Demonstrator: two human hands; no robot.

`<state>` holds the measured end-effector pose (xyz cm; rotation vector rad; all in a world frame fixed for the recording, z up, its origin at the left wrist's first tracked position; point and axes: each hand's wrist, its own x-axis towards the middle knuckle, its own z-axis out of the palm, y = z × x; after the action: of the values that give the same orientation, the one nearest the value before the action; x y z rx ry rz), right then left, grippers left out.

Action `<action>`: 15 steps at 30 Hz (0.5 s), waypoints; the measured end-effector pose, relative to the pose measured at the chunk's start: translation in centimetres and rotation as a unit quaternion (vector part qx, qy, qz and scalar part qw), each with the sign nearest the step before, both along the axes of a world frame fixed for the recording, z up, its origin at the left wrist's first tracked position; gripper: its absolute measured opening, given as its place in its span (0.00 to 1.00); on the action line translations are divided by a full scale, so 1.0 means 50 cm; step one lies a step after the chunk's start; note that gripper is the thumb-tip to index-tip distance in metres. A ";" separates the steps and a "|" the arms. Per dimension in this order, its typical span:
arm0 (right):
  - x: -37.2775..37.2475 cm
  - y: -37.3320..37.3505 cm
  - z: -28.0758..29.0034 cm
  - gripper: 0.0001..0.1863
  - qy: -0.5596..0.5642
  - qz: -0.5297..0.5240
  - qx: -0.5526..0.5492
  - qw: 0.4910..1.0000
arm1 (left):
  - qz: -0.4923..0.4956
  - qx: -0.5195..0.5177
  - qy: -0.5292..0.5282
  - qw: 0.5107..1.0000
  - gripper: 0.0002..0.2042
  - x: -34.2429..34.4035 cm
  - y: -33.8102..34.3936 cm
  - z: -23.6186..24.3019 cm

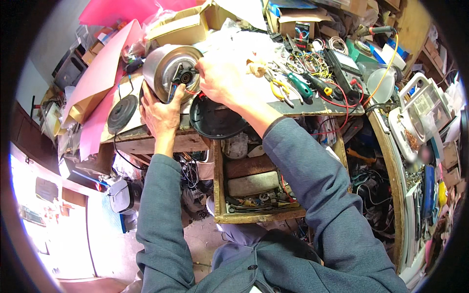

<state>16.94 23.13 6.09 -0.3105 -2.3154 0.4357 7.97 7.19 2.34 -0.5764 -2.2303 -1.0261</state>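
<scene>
A steel electric kettle body (pixel 155 68) lies tipped on the bench, its underside turned toward me. In that underside sit a round black connector (pixel 185 76) and a few wires. My left hand (pixel 162 111) is wrapped round the near lower side of the kettle, thumb up by the connector. At the right rim of the underside, the fingers of my right hand (pixel 219 83) are closed together; what they pinch, if anything, is hidden. Below the right hand, a black round plastic cover (pixel 217 119) rests at the bench edge. The black power base (pixel 123 112) with its cord lies left of the kettle.
Pliers (pixel 281 90), a green-handled screwdriver (pixel 300 86), tangled wires and a meter with red leads (pixel 346 66) crowd the right of the bench. An open wooden drawer (pixel 259 215) full of parts juts out below. Pink sheets (pixel 100 85) and cardboard boxes (pixel 181 29) stand behind and left.
</scene>
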 end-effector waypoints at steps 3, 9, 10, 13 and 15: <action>-0.014 0.003 -0.013 0.09 0.024 0.022 0.017 0.999 | 0.001 0.002 0.005 1.000 0.57 0.000 0.001 0.000; -0.003 -0.014 -0.013 0.06 0.055 0.042 0.073 0.995 | 0.005 -0.004 0.003 1.000 0.57 -0.001 -0.004 -0.003; 0.001 -0.015 -0.009 0.06 0.068 0.033 0.094 0.993 | 0.004 -0.005 0.002 1.000 0.57 0.000 -0.004 -0.002; -0.004 -0.004 -0.011 0.05 0.075 0.018 0.110 0.991 | 0.003 -0.008 -0.012 1.000 0.58 0.006 0.000 0.004; -0.011 0.005 -0.007 0.06 0.050 -0.036 0.117 0.991 | 0.006 -0.011 -0.007 1.000 0.57 0.009 0.002 0.004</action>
<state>16.40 23.39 5.74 -0.2506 -2.2221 0.1370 8.40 7.29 2.56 -0.5668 -2.2570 -1.0050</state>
